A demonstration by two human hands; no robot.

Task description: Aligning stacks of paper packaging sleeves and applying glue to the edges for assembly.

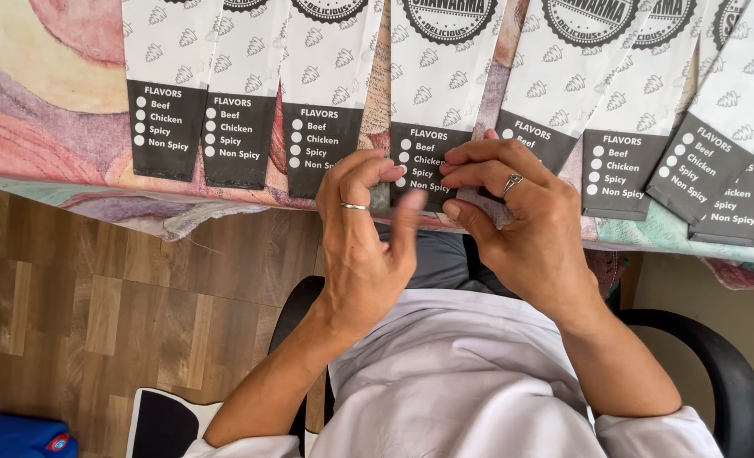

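Right hand [525, 220]: fingers pinched on the near dark end of the middle bag [445, 93], thumb under the edge. Left hand [364, 237]: fingers half-curled, tips at the same end, probably touching, not clearly gripping. Bag lies straight ahead of both hands on the surface [46, 93], long axis running away from the body. Right hand is nearer. More bags [241, 110] overlap in a row either side.

A row of flat white paper bags [326, 59] with black lower panels overlaps along the desk [46, 127] edge; the middle bag [440, 85] lies nearest the edge.
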